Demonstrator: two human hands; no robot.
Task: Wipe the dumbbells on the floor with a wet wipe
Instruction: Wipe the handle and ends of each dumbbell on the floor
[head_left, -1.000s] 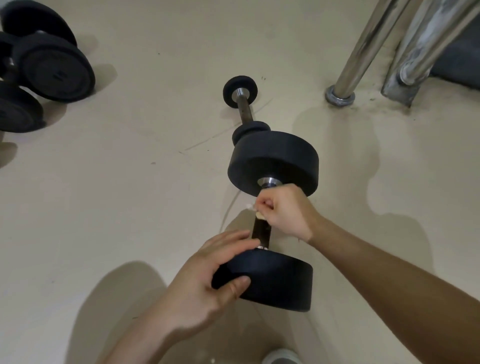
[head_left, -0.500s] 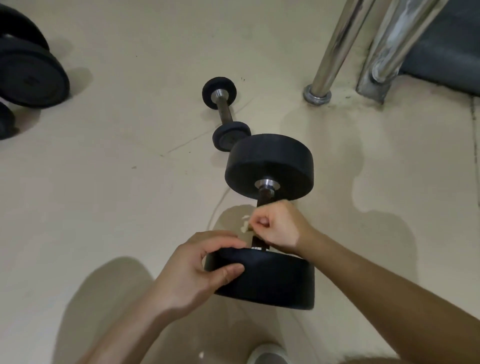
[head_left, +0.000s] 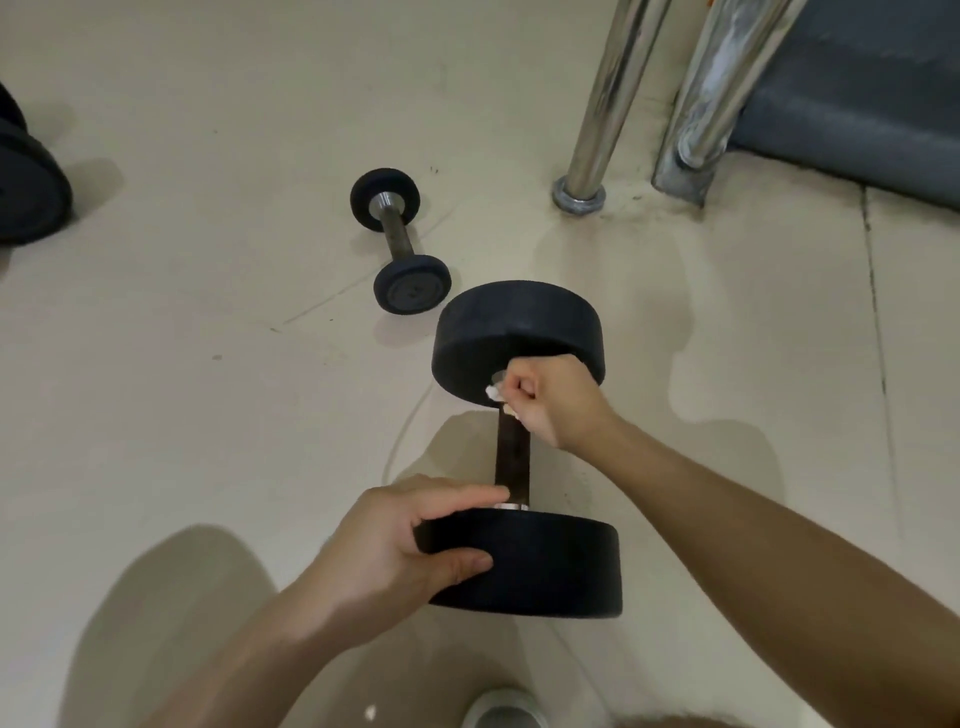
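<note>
A large black dumbbell (head_left: 519, 322) lies on the cream floor in the middle of the head view, its dark handle (head_left: 513, 457) running toward me. My left hand (head_left: 395, 551) grips the rim of the near weight (head_left: 550, 566), thumb on its face and fingers over the top. My right hand (head_left: 545, 400) is curled round the far end of the handle, against the far weight. A white wet wipe (head_left: 493, 392) is bunched inside that fist, with only a corner showing.
A small black dumbbell (head_left: 397, 241) lies just beyond, to the left. Larger black weights (head_left: 26, 192) sit at the left edge. Chrome poles (head_left: 602, 109) and a dark mat (head_left: 852, 98) stand at the back right. A shoe tip (head_left: 501, 709) shows at the bottom.
My right hand with the wipe has slid along the handle from the near end up to the far weight. The camera view has shifted right. My left hand keeps its hold.
</note>
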